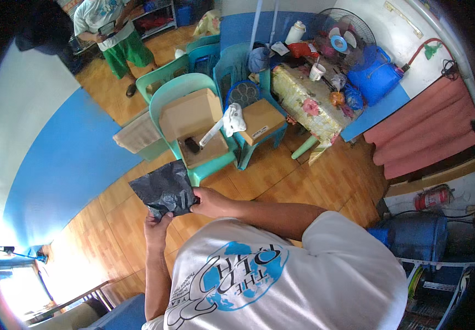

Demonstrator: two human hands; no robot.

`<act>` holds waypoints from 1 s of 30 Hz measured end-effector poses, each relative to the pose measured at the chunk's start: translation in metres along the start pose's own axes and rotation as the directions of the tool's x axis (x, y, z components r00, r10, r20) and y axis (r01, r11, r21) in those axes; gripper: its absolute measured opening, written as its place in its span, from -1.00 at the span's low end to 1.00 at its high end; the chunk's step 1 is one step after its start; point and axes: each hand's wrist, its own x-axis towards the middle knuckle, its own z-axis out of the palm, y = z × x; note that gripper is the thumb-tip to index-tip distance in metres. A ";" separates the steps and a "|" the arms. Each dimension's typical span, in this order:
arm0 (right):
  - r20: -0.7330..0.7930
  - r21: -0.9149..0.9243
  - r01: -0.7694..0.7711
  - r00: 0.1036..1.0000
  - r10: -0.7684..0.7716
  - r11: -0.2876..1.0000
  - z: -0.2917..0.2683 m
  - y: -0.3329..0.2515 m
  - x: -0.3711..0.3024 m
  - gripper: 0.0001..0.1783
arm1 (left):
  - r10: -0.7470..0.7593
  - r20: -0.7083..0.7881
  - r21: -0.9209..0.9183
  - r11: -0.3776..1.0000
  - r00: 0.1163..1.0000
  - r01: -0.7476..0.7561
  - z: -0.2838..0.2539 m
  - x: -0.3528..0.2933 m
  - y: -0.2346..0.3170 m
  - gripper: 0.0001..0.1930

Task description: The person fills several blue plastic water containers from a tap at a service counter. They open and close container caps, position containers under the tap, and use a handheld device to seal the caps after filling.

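Observation:
A black plastic pouch [167, 188], creased and shiny, is held out in front of my body. My left hand [158, 221] pinches its lower edge, thumb on the near side. At its lower right corner my right hand [211, 202] is closed on the same pouch. Just beyond it stands a green plastic chair [166, 91] bearing an open cardboard box [190, 118]. Inside the box lies a small dark object [192, 145], too small to name. A white plastic bag [234, 119] sits beside a closed brown box [262, 118] on the neighbouring blue-green chair.
A table with a flowered cloth [309, 104] holds a white mug [317, 72], a blue jug [375, 74] and a fan [344, 36]. A person [111, 33] in a white shirt and green shorts appears upper left, possibly a reflection. A fire extinguisher [434, 198] lies at right.

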 end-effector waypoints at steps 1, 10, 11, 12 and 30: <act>0.040 -0.014 0.000 0.999 0.000 1.000 -0.003 -0.004 -0.001 -0.63 | -0.020 -0.016 -0.029 0.999 1.000 0.020 0.002 -0.005 -0.002 -0.68; 0.375 0.037 -0.159 0.917 0.134 0.987 0.088 -0.036 0.065 -0.75 | -0.009 -0.153 -0.079 0.997 0.988 -0.003 -0.111 -0.042 0.038 -0.80; 0.397 0.063 -0.174 0.908 0.135 0.983 0.092 -0.035 0.072 -0.75 | 0.015 -0.161 -0.094 0.995 0.987 -0.031 -0.119 -0.044 0.037 -0.79; 0.416 0.008 -0.124 0.903 0.109 0.992 0.097 -0.045 0.080 -0.74 | 0.004 -0.166 -0.108 0.994 0.986 -0.022 -0.135 -0.047 0.036 -0.79; 0.636 -0.036 -0.036 0.770 0.051 0.999 0.273 -0.121 0.322 -0.76 | -0.107 -0.491 -0.137 0.990 0.865 0.044 -0.361 0.001 0.078 -0.70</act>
